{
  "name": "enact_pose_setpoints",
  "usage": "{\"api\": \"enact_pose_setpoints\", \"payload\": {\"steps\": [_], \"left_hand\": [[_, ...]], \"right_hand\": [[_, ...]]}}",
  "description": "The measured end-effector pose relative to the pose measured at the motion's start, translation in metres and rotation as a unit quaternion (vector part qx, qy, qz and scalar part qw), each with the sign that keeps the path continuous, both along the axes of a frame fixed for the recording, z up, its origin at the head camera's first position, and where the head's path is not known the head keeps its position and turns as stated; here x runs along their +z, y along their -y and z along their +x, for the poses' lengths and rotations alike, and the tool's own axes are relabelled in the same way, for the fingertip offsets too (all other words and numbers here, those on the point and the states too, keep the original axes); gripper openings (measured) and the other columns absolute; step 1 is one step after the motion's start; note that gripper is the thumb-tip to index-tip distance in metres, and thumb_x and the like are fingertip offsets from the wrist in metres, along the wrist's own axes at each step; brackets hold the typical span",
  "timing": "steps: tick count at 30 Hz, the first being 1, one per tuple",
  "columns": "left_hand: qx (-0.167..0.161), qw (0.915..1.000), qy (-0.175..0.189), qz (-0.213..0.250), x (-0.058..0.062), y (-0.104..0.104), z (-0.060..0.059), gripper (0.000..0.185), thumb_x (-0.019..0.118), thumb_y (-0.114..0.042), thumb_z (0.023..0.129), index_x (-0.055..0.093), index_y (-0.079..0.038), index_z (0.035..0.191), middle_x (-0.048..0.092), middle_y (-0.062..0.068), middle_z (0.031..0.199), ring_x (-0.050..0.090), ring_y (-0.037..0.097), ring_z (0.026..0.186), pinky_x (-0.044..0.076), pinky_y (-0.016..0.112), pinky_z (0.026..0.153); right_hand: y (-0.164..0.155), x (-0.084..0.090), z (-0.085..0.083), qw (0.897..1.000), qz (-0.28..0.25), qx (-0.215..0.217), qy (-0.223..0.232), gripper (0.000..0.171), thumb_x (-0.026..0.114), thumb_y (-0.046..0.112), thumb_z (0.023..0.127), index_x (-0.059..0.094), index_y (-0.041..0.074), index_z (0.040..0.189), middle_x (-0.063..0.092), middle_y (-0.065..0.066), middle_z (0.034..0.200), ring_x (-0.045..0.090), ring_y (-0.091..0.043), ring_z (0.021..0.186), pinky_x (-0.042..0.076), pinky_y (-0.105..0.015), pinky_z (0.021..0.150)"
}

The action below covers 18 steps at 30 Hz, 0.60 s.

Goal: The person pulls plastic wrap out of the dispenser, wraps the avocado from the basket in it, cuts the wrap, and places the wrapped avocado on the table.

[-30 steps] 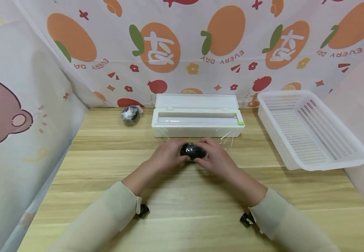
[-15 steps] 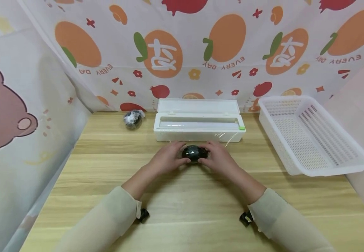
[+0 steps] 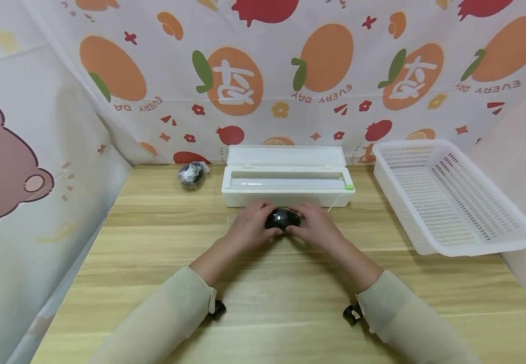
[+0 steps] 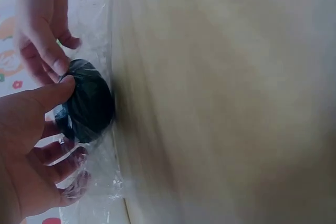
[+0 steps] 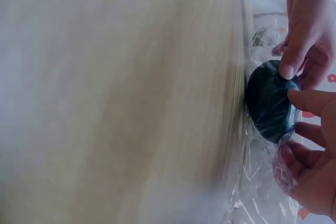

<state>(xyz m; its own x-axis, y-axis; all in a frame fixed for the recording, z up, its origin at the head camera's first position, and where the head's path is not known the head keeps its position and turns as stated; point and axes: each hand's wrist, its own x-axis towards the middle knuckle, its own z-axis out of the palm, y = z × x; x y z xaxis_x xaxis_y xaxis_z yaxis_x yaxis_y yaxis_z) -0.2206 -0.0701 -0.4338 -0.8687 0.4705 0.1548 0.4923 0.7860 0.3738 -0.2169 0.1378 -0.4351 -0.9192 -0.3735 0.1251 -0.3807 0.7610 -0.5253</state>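
"EVERY DAY" is printed under the oranges on the cloth (image 3: pixel 172 65) at the back; wood-look table (image 3: pixel 281 313) below, with a white box (image 3: pixel 286 198), lid up, and a white basket (image 3: pixel 397 202) off to the right; left hand (image 3: pixel 250 225) and right hand (image 3: pixel 313 225) both grip the dark oval object (image 3: pixel 283 219), clear film (image 4: pixel 100 169) around it, just in front of the box.

On the back cloth (image 3: pixel 272 71) we read the words "EVERY DAY" (image 3: pixel 321 96), repeated beneath its plain oranges (image 3: pixel 326 58). Across 2 other oranges (image 3: pixel 245 55) we see bold white characters (image 3: pixel 233 70) we cannot decipher. Lower down, smaller print is too tiny for us.
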Motion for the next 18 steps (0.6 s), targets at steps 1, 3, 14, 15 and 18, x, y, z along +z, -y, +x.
{"api": "enact_pose_setpoints", "payload": {"steps": [1,3,14,15,18], "left_hand": [[0.000,1.0000,0.009,-0.001,0.000,0.000,-0.002,0.053,0.079,-0.036,0.083,0.063,-0.010,0.127,0.061,0.008,0.117,0.058,0.026,0.109,0.051,0.044,0.090],[0.000,0.9995,0.031,-0.002,0.001,0.000,-0.008,0.054,0.078,-0.037,0.085,0.063,-0.010,0.128,0.060,0.009,0.117,0.058,0.025,0.109,0.050,0.044,0.091],[-0.010,0.9960,0.085,0.024,0.003,0.002,-0.022,0.054,0.076,-0.037,0.087,0.062,-0.006,0.129,0.058,0.013,0.123,0.056,0.028,0.115,0.047,0.043,0.100],[-0.013,0.9960,0.084,0.029,0.002,0.002,-0.023,0.054,0.075,-0.036,0.087,0.062,-0.005,0.129,0.058,0.013,0.124,0.056,0.028,0.116,0.047,0.044,0.100],[-0.013,0.9952,0.086,0.045,0.000,0.004,-0.022,0.057,0.075,-0.036,0.088,0.059,-0.005,0.133,0.057,0.014,0.130,0.054,0.028,0.122,0.044,0.044,0.104]], "right_hand": [[0.000,0.000,0.001,1.000,-0.001,-0.003,-0.020,0.050,0.079,0.029,0.084,0.065,0.009,0.128,0.063,-0.010,0.121,0.055,-0.028,0.115,0.047,-0.045,0.098],[0.001,0.001,0.003,0.998,-0.009,-0.006,-0.062,0.050,0.080,0.026,0.083,0.065,0.006,0.127,0.062,-0.010,0.123,0.052,-0.029,0.120,0.045,-0.045,0.101],[0.013,-0.003,-0.006,0.999,-0.040,-0.023,-0.018,0.050,0.084,0.018,0.078,0.066,0.005,0.123,0.059,-0.011,0.117,0.056,-0.026,0.111,0.048,-0.044,0.097],[0.013,-0.004,-0.007,0.999,-0.041,-0.028,-0.006,0.050,0.084,0.019,0.078,0.066,0.006,0.123,0.059,-0.011,0.117,0.055,-0.026,0.112,0.048,-0.044,0.097],[0.010,-0.006,-0.012,0.999,-0.044,-0.024,0.021,0.048,0.083,0.020,0.079,0.068,0.008,0.122,0.060,-0.011,0.119,0.054,-0.027,0.114,0.047,-0.045,0.099]]}}
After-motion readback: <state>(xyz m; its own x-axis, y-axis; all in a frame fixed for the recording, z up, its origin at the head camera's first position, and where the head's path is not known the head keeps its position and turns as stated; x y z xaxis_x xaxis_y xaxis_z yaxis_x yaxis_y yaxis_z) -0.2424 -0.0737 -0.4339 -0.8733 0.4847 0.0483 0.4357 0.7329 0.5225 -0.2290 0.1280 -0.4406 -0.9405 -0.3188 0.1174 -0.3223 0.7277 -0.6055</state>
